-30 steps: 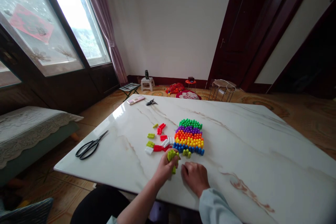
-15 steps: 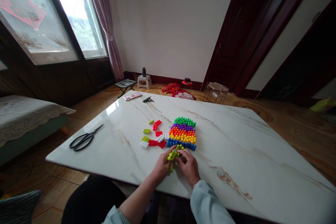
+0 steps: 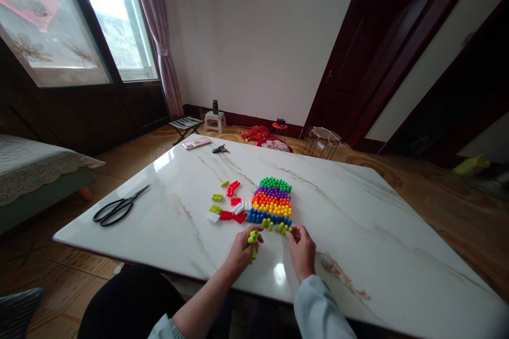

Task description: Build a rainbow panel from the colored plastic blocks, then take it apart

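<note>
My left hand (image 3: 239, 250) is closed around several lime-green plastic tube-shaped pieces (image 3: 253, 237); their hollow ends stick out past the fingers. My right hand (image 3: 302, 249) pinches a small lime-green piece (image 3: 290, 229) at the right end of a partial lime-green row (image 3: 269, 225). That row lies along the near side of a blue row (image 3: 268, 217). Beyond the blue come yellow (image 3: 272, 208), orange (image 3: 270, 199), purple (image 3: 273, 191) and green rows (image 3: 275, 184) of knobbed pieces, forming a block. Left of it lie loose red pieces (image 3: 226, 215), white pieces (image 3: 213, 217) and lime-green pieces (image 3: 216, 208).
Black-handled scissors (image 3: 119, 207) lie on the left of the marble-patterned table (image 3: 170, 233). A phone (image 3: 196, 143) and small dark pliers or clippers (image 3: 220, 149) sit near its far edge. Stools, including a white one (image 3: 214, 121), stand on the floor beyond.
My hands have moved apart. My right hand went right to the end of the lime-green row, where more pieces now show; my left keeps its lime-green pieces. The view shifted slightly.
</note>
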A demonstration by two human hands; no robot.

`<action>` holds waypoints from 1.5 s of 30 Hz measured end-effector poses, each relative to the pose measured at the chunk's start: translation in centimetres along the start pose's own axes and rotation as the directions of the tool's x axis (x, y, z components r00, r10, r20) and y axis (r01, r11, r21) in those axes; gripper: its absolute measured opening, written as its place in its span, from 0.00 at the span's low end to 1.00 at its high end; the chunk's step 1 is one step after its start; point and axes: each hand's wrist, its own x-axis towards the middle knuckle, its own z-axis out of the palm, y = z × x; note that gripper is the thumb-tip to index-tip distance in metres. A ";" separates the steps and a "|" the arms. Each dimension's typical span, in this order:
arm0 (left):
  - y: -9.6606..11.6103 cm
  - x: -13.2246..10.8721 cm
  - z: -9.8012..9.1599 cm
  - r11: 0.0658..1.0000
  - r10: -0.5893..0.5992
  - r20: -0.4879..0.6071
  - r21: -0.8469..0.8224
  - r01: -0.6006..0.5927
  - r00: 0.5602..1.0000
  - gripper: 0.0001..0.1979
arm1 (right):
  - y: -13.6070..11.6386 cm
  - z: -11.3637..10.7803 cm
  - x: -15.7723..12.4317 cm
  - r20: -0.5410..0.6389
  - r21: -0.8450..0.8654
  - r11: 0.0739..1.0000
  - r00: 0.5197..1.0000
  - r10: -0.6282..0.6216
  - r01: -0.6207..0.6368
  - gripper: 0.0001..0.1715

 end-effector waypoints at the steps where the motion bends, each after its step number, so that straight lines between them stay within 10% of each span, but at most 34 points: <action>1: 0.0 0.0 0.0 1.000 -0.003 -0.001 0.003 0.003 1.000 0.15 | 0.0 0.2 0.1 0.005 -0.012 1.000 1.000 -0.015 0.015 0.18; 15: -0.6 0.2 0.0 0.999 0.044 0.026 0.007 -0.044 0.999 0.13 | -1.9 1.4 -1.3 -0.075 -0.055 0.978 0.976 -0.206 0.203 0.17; 26: -0.2 0.1 -0.3 0.979 0.160 0.023 0.122 -0.161 0.987 0.16 | -8.0 2.7 -5.0 0.284 0.220 0.906 0.865 -0.414 0.361 0.12; 37: -0.8 0.2 0.2 0.954 0.169 -0.018 0.253 -0.159 0.985 0.13 | -3.9 0.5 -4.3 0.229 -0.066 0.945 0.926 -0.299 0.321 0.05; 45: -0.6 0.1 0.2 0.949 0.169 -0.015 0.271 -0.159 0.985 0.08 | -0.5 -1.4 -1.6 0.037 -0.121 0.992 0.999 -0.027 0.031 0.16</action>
